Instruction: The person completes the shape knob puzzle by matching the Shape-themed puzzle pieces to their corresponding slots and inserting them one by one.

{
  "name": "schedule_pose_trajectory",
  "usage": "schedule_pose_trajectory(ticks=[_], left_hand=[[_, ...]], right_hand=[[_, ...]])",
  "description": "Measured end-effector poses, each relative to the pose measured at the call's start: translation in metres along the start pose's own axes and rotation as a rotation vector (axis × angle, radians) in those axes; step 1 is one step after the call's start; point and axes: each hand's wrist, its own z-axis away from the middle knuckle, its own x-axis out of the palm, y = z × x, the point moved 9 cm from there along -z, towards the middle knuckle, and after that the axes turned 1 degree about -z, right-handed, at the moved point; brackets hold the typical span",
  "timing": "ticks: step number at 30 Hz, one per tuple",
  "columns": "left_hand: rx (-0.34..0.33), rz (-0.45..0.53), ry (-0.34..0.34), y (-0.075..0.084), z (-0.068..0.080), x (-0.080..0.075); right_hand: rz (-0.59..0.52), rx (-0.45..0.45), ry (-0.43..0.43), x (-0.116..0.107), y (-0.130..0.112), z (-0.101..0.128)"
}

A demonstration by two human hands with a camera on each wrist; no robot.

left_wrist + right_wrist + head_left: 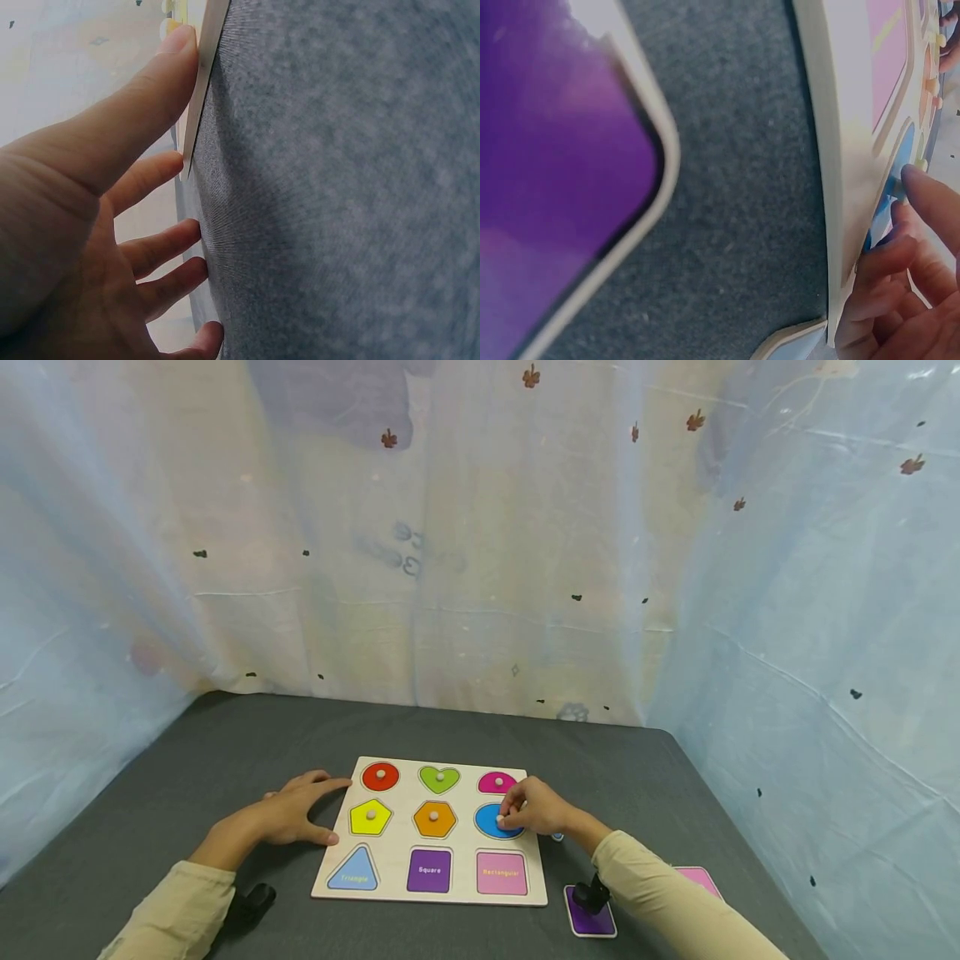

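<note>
Blue oval piece point(491, 821) sits in the right-hand slot of the middle row of a wooden shape puzzle board point(431, 831) lying flat on the grey table point(187, 752). The right hand point(534, 807) bends its fingers round the small peg on that piece, pinching it; the wrist view shows fingertips point(922, 187) at the peg by the board's edge. The left hand point(296, 810) lies flat and spread on the table, thumb and forefinger touching the board's left edge, holding nothing.

The grip on so small a peg looks slight: it could well slip, or the piece catch on the rim of its slot if tilted. If the left hand eased off, the board might slide on the cloth.

A loose purple square piece point(590, 912) lies near the board's near right corner, a pink piece point(699, 878) further right behind the sleeve, and part of a small blue piece point(557, 837) beside the wrist. These crowd the right forearm's path.
</note>
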Motion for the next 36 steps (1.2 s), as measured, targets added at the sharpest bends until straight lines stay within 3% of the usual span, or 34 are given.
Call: schedule_pose_trajectory(ticks=[22, 36], left_hand=[[-0.006, -0.003, -0.008, -0.002, -0.002, 0.001], [0.007, -0.002, -0.007, -0.004, -0.004, 0.002]], right_hand=[[-0.067, 0.088, 0.094, -0.029, 0.009, 0.008], [-0.119, 0.109, 0.082, -0.043, 0.022, 0.03]])
